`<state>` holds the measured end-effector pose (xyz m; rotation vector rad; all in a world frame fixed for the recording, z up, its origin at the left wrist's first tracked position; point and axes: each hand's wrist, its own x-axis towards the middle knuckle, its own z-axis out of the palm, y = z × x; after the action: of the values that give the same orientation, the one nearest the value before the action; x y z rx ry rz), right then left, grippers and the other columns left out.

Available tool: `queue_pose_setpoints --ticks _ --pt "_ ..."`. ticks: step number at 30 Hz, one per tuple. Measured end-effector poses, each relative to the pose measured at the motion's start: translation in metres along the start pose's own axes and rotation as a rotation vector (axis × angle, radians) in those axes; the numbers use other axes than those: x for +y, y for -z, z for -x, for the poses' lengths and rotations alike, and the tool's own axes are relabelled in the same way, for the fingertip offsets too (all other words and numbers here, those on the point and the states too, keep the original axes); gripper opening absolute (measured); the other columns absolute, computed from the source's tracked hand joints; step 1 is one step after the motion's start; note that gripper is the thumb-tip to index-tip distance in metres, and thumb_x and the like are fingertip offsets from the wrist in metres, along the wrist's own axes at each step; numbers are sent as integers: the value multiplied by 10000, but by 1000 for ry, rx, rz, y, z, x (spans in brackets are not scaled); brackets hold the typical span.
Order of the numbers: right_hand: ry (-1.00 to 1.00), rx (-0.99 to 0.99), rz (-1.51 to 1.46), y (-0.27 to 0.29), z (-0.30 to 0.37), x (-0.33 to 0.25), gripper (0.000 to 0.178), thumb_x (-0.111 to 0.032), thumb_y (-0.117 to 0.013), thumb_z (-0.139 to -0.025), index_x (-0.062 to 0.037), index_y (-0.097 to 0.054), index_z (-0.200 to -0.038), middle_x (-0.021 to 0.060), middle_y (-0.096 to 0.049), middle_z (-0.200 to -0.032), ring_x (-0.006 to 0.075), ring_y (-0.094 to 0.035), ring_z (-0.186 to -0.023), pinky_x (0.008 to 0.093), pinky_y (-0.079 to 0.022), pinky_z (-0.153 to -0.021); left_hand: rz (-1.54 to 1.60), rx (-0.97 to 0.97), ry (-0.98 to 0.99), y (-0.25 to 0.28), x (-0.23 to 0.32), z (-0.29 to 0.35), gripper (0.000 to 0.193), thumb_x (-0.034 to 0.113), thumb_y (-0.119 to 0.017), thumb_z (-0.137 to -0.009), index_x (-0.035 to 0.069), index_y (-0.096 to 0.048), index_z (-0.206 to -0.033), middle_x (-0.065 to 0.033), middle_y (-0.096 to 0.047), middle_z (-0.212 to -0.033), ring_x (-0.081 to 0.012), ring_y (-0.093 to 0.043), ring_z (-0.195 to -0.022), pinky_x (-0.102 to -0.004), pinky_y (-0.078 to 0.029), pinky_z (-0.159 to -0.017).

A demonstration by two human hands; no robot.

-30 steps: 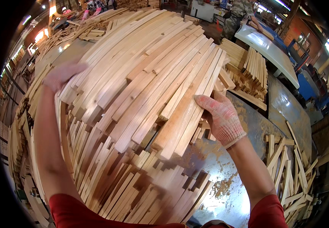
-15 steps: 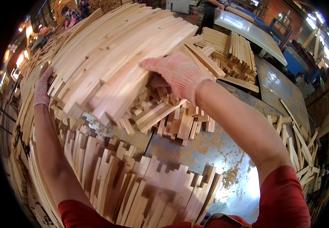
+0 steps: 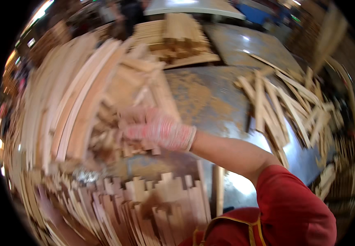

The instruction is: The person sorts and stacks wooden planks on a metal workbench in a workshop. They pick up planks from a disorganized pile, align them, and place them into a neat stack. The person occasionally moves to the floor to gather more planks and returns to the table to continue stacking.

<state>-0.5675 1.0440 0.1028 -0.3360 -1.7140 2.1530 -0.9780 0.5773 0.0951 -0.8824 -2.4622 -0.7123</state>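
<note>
My right hand (image 3: 157,129), in a white and red knit glove, reaches left over a heap of short wooden pieces (image 3: 108,139). Motion smears its fingers, so whether it grips a piece is unclear. Low at the left, my left hand (image 3: 48,205) is a blur beside a row of wooden strips (image 3: 161,205) lying close to my body; its fingers cannot be made out. Beyond the hands, a broad layer of long pale wooden strips (image 3: 58,94) slopes away at the left, with uneven near ends.
A neat stack of wooden strips (image 3: 169,37) stands at the back. Loose thin offcuts (image 3: 284,102) lie crisscrossed on the sawdust-strewn metal table (image 3: 202,94) at the right. Behind it is a pale machine top (image 3: 194,7). A blurred person (image 3: 130,16) stands at the far side.
My view has swung to the right. My right hand has left the edge of the long strips and dropped over the short pieces; my left hand has come off their far left side toward me.
</note>
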Motion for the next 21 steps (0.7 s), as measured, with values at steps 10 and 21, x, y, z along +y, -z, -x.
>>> queue_pose_setpoints --ticks 10,21 --pt "-552 1126 1095 307 319 82 536 -420 -728 -884 -23 -592 -1219 233 -663 -1262 374 -660 -1168 473 -540 -955 715 -275 466 36 328 200 565 228 -417 -1168 61 -270 -1686 -146 -290 -1741 -255 -272 -1598 -369 -156 -1338" --pt "-157 808 969 248 386 121 609 -162 -794 -772 -49 -534 -1311 225 -549 -1299 445 -553 -1220 513 -481 -1053 435 -907 -357 -136 593 352 805 284 -799 -898 31 -454 -1580 -196 -469 -1615 -367 -420 -1512 -435 -344 -1247"
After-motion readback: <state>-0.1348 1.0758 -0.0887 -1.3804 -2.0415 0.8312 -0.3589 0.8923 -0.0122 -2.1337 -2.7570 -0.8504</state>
